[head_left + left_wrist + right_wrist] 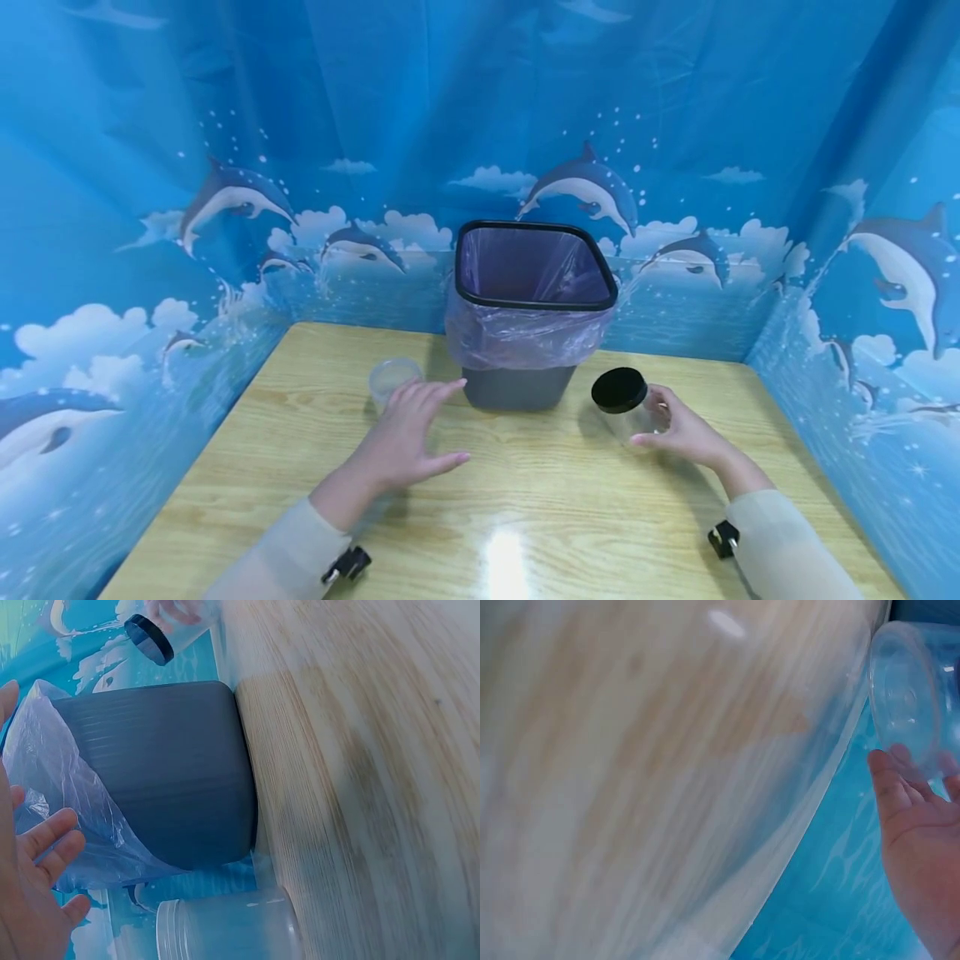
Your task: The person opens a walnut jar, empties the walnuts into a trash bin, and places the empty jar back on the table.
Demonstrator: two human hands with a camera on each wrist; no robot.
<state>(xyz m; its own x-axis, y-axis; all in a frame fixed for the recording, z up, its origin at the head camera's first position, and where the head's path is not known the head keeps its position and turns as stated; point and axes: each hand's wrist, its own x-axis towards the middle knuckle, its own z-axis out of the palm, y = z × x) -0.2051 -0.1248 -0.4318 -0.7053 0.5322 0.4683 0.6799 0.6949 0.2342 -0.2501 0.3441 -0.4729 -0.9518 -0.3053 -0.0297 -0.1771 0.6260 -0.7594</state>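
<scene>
My right hand [686, 433] grips a clear jar with a black lid [621, 392] from its right side, thumb in front and fingers behind. The jar leans a little, lid up and toward the left. Its see-through base [904, 697] shows in the right wrist view, the fingers curled against its wall. My left hand [397, 437] holds nothing, its fingers spread and thumb apart. Just behind that hand stands a second, translucent jar [393, 375], partly covered by it in the head view. The left wrist view shows this jar's ridged neck and clear side [232, 930].
A dark grey bin [517, 387] with a black rim and a purple liner bag [525, 333] stands at the back middle of the wooden table [525, 483], between the two jars. A blue dolphin-print curtain [420, 108] encloses the table's back and sides.
</scene>
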